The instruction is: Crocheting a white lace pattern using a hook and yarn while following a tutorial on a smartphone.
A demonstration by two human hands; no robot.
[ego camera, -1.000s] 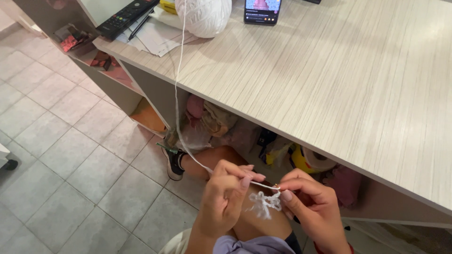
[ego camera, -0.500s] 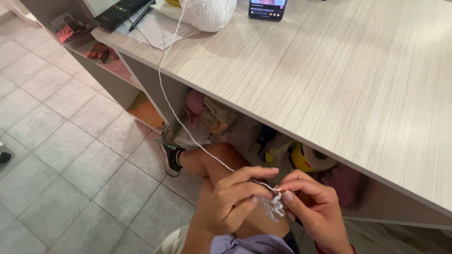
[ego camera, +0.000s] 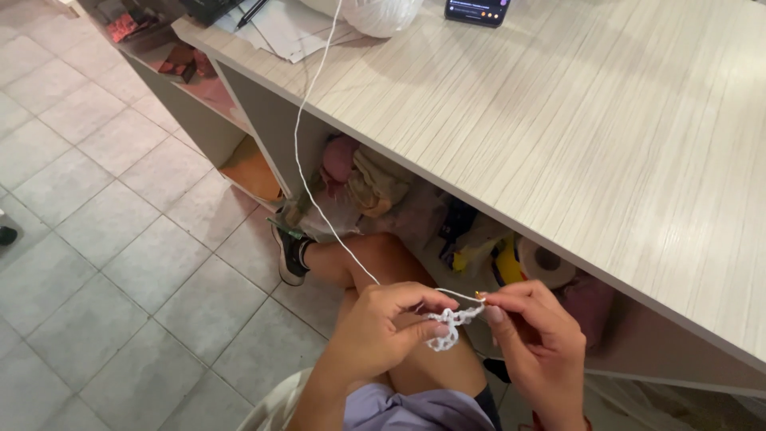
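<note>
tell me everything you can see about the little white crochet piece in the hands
The crochet piece is a small white lacy bit of looped yarn, open holes showing. It hangs between both hands above the person's lap, pinched by the left hand and met at its upper end by the right hand. A white strand runs from it up to the yarn ball on the desk.

It looked like a home: a pale wood-grain desk (ego camera: 574,136) over a tiled floor (ego camera: 104,239), with clothes and clutter (ego camera: 375,179) stuffed into its open shelves beneath.

Left hand (ego camera: 379,331) and right hand (ego camera: 538,347) meet, fingertips pinched (both wrists bent inward).
</note>
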